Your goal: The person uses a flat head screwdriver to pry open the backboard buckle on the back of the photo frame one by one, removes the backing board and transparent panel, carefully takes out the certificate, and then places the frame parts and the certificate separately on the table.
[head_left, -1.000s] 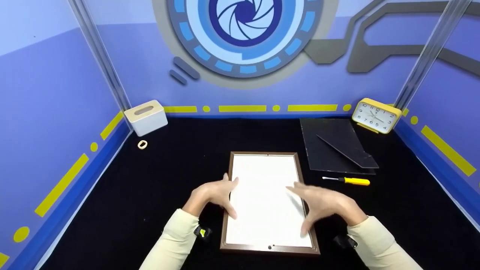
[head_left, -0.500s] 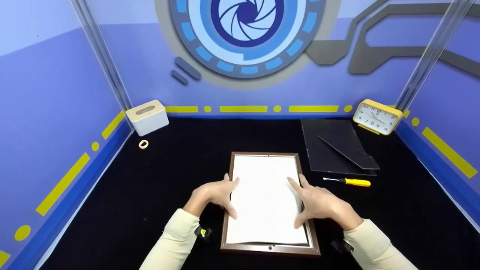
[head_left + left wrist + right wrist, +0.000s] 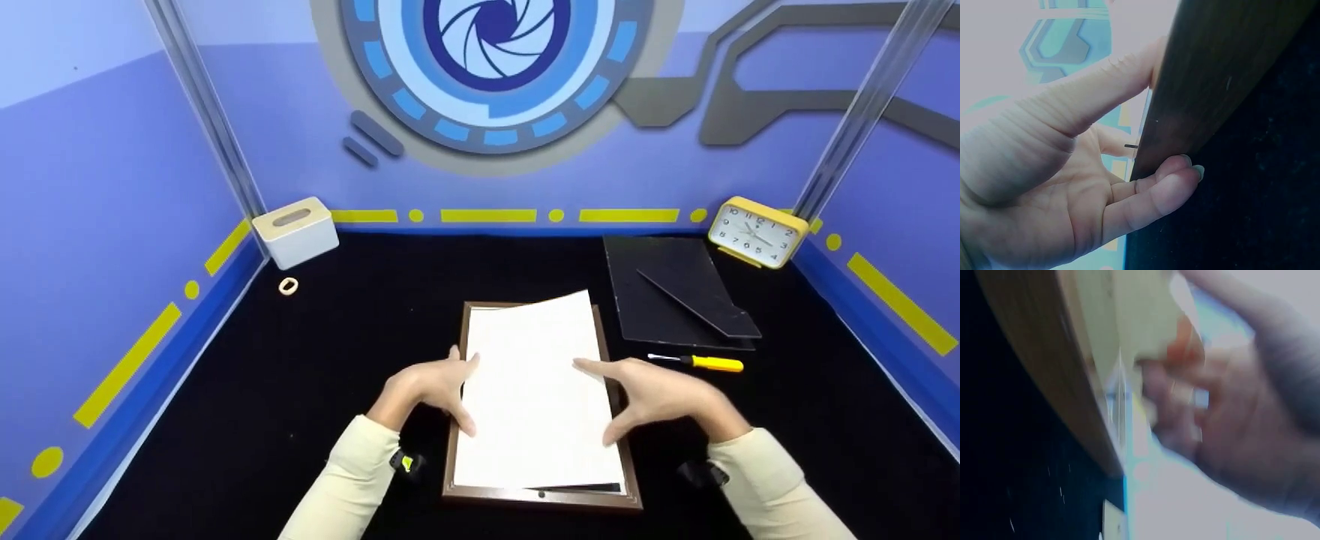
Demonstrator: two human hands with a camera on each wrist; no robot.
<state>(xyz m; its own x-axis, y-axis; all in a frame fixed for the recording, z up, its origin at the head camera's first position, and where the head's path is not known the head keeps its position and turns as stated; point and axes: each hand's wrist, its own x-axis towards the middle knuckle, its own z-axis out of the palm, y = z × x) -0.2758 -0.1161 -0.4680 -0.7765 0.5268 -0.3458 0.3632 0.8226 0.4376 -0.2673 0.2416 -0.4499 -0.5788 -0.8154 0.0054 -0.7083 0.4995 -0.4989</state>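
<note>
A brown picture frame [image 3: 544,499] lies on the black tabletop with a white sheet of paper [image 3: 532,397] over it. The sheet sits askew: its upper right corner rises past the frame's top edge, and a dark strip shows under its lower right. My left hand [image 3: 439,386] grips the frame's left side, thumb over the edge and fingers against the side wall [image 3: 1207,84]. At the right, my right hand [image 3: 664,397] holds the sheet's edge between thumb and fingers; the blurred right wrist view shows the sheet [image 3: 1134,320] standing up off the frame.
A black backing board [image 3: 652,300] with a folded-out stand [image 3: 697,304] lies back right, a yellow-handled screwdriver [image 3: 712,364] before it. A yellow alarm clock [image 3: 757,232] stands in the right corner. Back left are a tissue box [image 3: 300,232] and a small cream ring [image 3: 288,286].
My right hand has taken the sheet's right edge and lifted it, so the sheet now tilts and shifts upward on the frame. The left hand has stayed in place.
</note>
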